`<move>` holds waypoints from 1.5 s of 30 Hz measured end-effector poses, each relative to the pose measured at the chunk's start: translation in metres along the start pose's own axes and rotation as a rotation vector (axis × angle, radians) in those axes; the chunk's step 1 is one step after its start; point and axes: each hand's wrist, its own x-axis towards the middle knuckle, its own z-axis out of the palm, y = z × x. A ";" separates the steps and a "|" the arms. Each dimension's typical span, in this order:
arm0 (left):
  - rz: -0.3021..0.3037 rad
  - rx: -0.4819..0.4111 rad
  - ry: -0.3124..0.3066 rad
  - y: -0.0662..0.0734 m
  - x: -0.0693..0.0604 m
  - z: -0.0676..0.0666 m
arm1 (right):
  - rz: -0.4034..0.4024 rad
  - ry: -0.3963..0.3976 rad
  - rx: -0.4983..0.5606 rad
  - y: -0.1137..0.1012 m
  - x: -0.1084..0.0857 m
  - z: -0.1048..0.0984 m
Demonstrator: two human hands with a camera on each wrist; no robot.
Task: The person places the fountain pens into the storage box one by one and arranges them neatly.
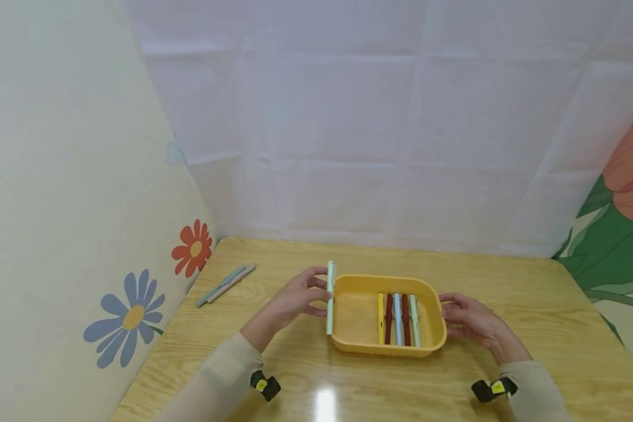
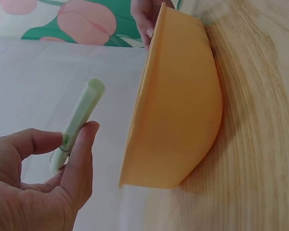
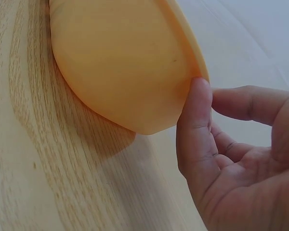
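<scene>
My left hand [image 1: 294, 298] pinches a pale green pen [image 1: 330, 302] between thumb and fingers, upright in the head view at the left end of a yellow plastic basket [image 1: 354, 310]. In the left wrist view that pen [image 2: 83, 113] is apart from the basket's outer wall [image 2: 178, 96]. At the opposite end, my right hand [image 1: 475, 322] holds the basket's rim, thumb and finger pinching it in the right wrist view. Inside the basket's right half, several pens lie side by side: a yellow pen [image 1: 381, 319], dark red ones, a light blue pen [image 1: 398, 319] and a pale green one [image 1: 414, 321].
On the wooden table [image 1: 285, 381], a grey-green pen [image 1: 218, 287] and a pinkish pen [image 1: 233, 283] lie together to the left. White cloth [image 1: 337, 146] hangs behind the table, and flower-printed panels [image 1: 132, 316] stand at both sides.
</scene>
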 end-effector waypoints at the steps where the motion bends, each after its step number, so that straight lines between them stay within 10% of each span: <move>1: -0.002 -0.001 -0.003 0.000 0.001 0.001 | 0.000 -0.001 0.001 0.000 0.000 0.000; 45: -0.123 0.074 0.034 -0.007 0.039 0.057 | 0.000 0.008 0.002 0.001 0.002 0.001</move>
